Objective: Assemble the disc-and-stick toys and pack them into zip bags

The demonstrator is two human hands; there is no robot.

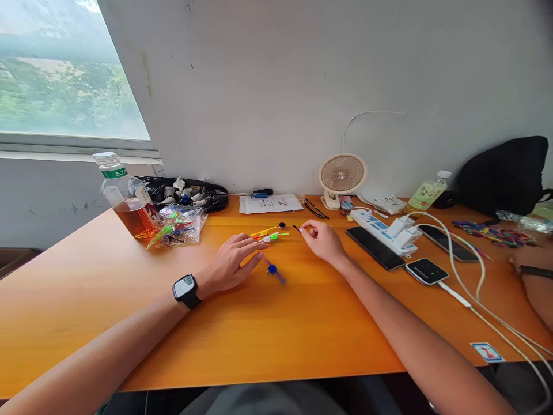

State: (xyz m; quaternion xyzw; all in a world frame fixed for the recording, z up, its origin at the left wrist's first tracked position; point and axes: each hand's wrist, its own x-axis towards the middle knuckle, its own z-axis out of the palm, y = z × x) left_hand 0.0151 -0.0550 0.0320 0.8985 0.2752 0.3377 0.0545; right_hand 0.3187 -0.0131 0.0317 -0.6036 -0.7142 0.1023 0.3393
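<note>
My right hand (pixel 322 239) pinches a thin black plastic stick (pixel 296 228) between thumb and forefinger. Just left of it, a small round black piece (pixel 282 225) lies on the table. My left hand (pixel 235 259) is open, palm down, its fingers stretched toward several small plastic pieces with thin arms. Among these are a yellow piece (pixel 262 233) and a green one (pixel 280 234); the fingertips partly cover the group. Near the left thumb is a blue piece (pixel 272 270) with a round middle and two arms, the arms blurred.
At the left stand a bottle of amber drink (pixel 133 207) and a clear bag of coloured pieces (pixel 179 227). A fan (pixel 343 176) stands by the wall. Rightward lie a power strip (pixel 380 230), phones (pixel 375 248) and looping white cables (pixel 479 265). Another person's arm (pixel 533 276) rests at the right edge.
</note>
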